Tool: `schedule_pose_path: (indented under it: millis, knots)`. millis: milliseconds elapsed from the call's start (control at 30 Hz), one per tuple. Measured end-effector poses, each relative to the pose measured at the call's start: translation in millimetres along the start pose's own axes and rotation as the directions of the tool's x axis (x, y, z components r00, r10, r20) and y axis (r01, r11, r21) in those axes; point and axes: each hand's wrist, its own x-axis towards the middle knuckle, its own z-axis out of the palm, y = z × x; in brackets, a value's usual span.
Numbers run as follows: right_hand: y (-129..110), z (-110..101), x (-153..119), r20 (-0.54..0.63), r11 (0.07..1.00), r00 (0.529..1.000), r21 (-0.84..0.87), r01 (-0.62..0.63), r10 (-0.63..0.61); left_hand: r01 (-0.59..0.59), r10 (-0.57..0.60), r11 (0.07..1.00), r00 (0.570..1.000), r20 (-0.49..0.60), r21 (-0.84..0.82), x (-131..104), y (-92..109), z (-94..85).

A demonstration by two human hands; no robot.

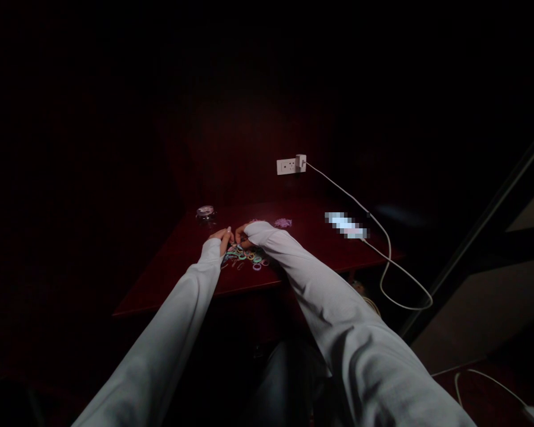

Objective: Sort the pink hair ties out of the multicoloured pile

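A pile of small coloured rings lies near the front edge of the dark red table. My left hand rests at the pile's left side, its fingers partly visible. Just to its right, my right hand bends over the back of the pile, with its fingers curled and partly hidden by the white sleeve. The two hands are very close together. Whether either one holds a ring is too small and dark to tell. Behind my right wrist sits a small purple heap.
A clear round container stands at the back left. On the right lies a lit phone, its white cable looping past the table edge and up to a charger in the wall socket.
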Motion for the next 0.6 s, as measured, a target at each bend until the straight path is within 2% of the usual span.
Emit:
schedule_pose_path:
  millis: [133, 267, 467, 600]
  knots:
    - [3, 1, 1, -0.032, 0.997, 0.998, -0.042, -0.061, 0.059, -0.074, 0.07, 0.993, 0.996, 0.052, 0.089, -3, 0, -0.3]
    - [6, 4, 5, -0.067, 0.989, 0.991, -0.085, -0.12, 0.115, -0.04, 0.023, 0.985, 0.995, 0.102, 0.168, -6, 6, -0.4]
    - [10, 4, 1, -0.057, 0.987, 0.987, -0.062, -0.151, 0.148, -0.037, 0.033, 0.983, 0.999, 0.025, 0.18, -16, 27, -1.5]
    - [8, 1, -5, -0.13, 0.989, 0.981, -0.013, -0.147, 0.144, -0.034, 0.029, 0.985, 0.999, 0.034, 0.169, -18, 33, -4.1]
